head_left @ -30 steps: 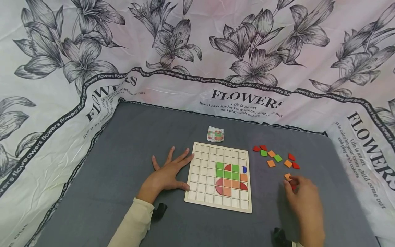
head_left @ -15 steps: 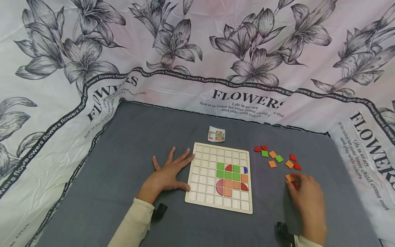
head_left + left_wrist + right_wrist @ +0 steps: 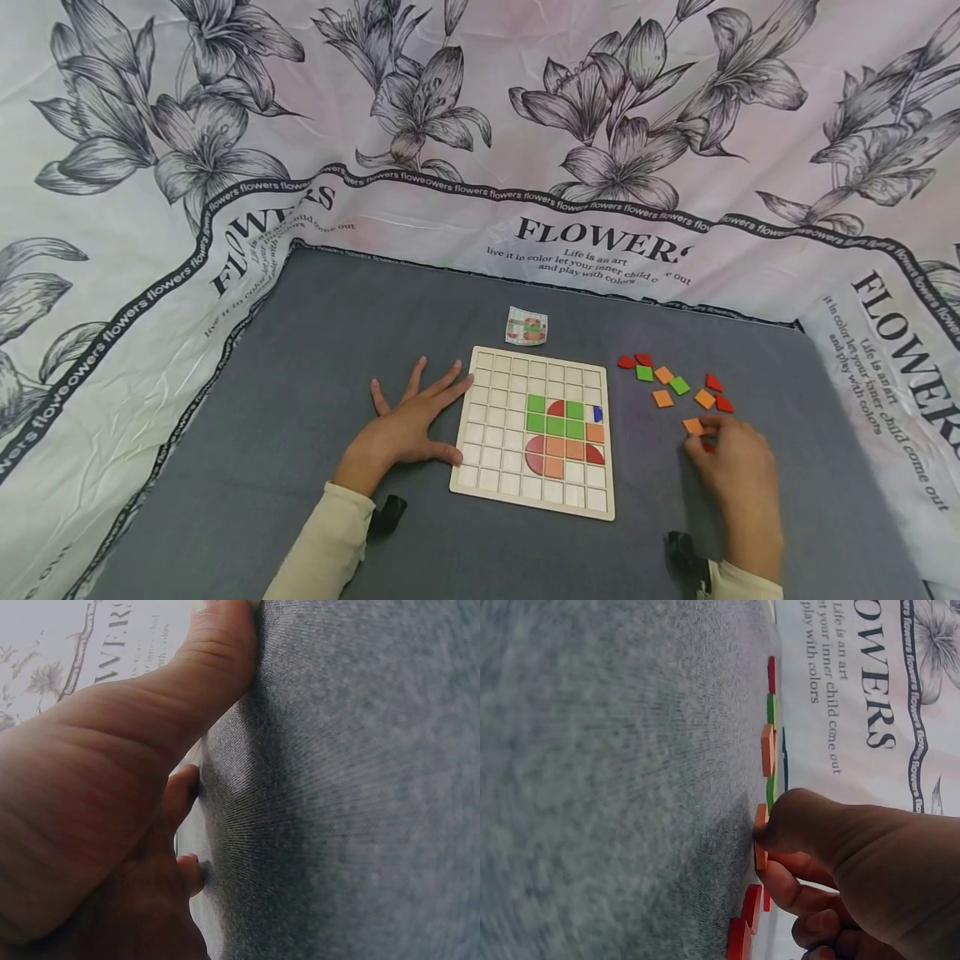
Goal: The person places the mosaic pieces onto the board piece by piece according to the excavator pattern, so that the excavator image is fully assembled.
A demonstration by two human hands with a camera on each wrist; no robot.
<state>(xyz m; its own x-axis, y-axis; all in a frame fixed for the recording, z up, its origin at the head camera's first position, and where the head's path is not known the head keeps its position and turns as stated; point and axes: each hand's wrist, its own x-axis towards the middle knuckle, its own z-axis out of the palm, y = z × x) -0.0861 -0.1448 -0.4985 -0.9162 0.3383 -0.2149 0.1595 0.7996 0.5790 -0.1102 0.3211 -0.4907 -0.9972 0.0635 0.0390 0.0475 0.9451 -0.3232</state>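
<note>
A wooden grid board lies on the grey cloth, with green, orange, red and blue pieces in several of its right-hand squares. My left hand rests spread at its left edge, the thumb and a fingertip touching the frame; the left wrist view shows mostly the thumb and cloth. Right of the board, my right hand pinches an orange square tile between thumb and fingers, low at the cloth. The same orange tile shows under the thumb in the right wrist view. Red pieces are partly hidden beneath this hand.
Loose red, green and orange pieces lie scattered beyond my right hand. A small printed pattern card lies behind the board. Flower-printed cloth rises around the table's back and sides.
My right hand has shifted slightly left, and the orange tile at its fingertips has moved left with it. The left hand and the board stay in place.
</note>
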